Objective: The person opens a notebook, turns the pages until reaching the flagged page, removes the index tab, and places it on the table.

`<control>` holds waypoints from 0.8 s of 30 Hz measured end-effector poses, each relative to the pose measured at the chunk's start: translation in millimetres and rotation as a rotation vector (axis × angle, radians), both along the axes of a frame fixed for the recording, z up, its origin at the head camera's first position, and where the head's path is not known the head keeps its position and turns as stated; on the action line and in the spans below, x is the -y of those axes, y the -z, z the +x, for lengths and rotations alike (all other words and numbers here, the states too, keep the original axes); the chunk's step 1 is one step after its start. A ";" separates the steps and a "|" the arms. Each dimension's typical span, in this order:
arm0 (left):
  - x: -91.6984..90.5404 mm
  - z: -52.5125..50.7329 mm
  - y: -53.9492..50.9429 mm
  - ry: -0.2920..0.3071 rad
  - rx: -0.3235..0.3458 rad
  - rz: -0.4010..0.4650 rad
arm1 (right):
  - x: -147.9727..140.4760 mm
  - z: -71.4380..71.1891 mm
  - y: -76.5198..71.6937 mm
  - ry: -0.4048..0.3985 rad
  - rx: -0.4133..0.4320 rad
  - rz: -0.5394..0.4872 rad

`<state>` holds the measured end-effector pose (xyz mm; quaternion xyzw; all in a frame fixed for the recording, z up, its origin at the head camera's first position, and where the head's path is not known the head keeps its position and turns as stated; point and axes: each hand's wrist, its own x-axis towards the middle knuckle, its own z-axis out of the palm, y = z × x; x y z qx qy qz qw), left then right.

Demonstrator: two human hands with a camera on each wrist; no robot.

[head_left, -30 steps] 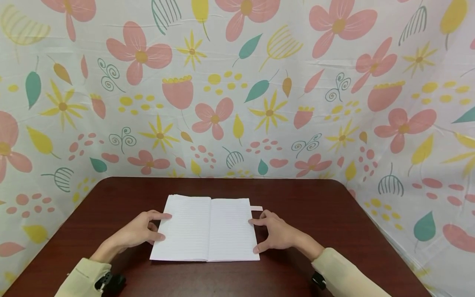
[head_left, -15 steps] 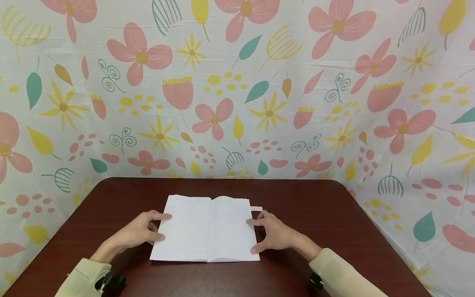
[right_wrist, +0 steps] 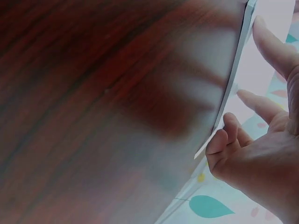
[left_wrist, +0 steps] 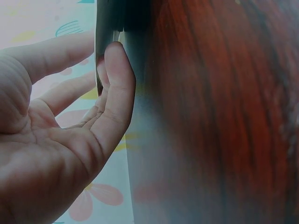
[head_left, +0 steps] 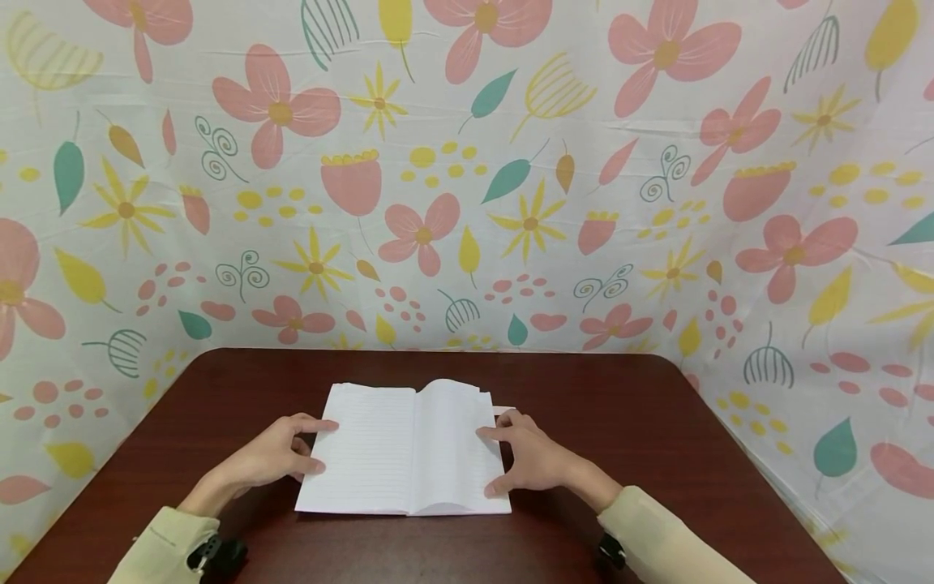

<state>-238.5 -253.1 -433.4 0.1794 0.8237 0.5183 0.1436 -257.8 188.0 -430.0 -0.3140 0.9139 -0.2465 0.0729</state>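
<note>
An open notebook [head_left: 365,448] with lined white pages lies on the dark wooden table. My left hand [head_left: 264,454] holds its left edge, thumb and index finger on top of the page and other fingers tucked by the edge; the left wrist view shows fingers on both sides of the notebook's edge [left_wrist: 98,60]. At the right side, my right hand [head_left: 541,456] presses thumb and index fingertips onto the right-hand page [head_left: 447,454], which bulges up beside the fold. In the right wrist view, its other fingers [right_wrist: 217,142] curl near a thin pale strip [right_wrist: 200,151] sticking out.
The reddish-brown table [head_left: 613,405] extends around the notebook to rounded far corners. Behind it hangs a white cloth [head_left: 467,284] printed with flowers and leaves. Black devices [head_left: 210,556] are strapped at both wrists.
My right hand has slid left, its fingertips pushing the right-hand page, which has gone from flat to arched near the fold. My left hand stays in place.
</note>
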 end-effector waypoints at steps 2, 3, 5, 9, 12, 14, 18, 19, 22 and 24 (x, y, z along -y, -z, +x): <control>-0.6 0.6 -0.3 -0.004 -0.002 -0.005 | 1.6 -0.1 0.1 0.004 -0.008 -0.002; -0.9 0.9 -0.5 -0.006 -0.003 -0.007 | 2.4 -0.1 0.3 0.007 -0.010 -0.003; -1.3 1.4 -1.0 -0.009 -0.004 -0.010 | 3.7 -0.2 0.7 0.014 -0.012 -0.007; -1.2 1.4 -1.2 -0.007 -0.004 -0.006 | 5.8 -0.3 1.7 0.021 -0.015 -0.016; -0.7 0.5 -0.9 -0.002 -0.003 -0.002 | 7.0 -1.2 2.9 0.020 -0.027 -0.024; -0.4 0.2 -0.8 -0.002 0.000 0.001 | 7.9 -2.3 3.9 0.019 -0.033 -0.029; -0.6 0.7 -1.3 -0.006 0.008 -0.001 | 10.3 -4.0 4.3 0.013 -0.015 -0.047; -0.7 0.8 -1.3 -0.008 0.008 -0.004 | 11.0 -4.5 4.4 0.013 -0.006 -0.050; -1.1 0.7 -1.4 -0.010 0.006 -0.014 | 13.4 -5.9 4.6 0.013 0.019 -0.054; -1.3 0.5 -1.6 -0.008 0.002 -0.018 | 15.1 -7.4 5.0 0.016 0.026 -0.053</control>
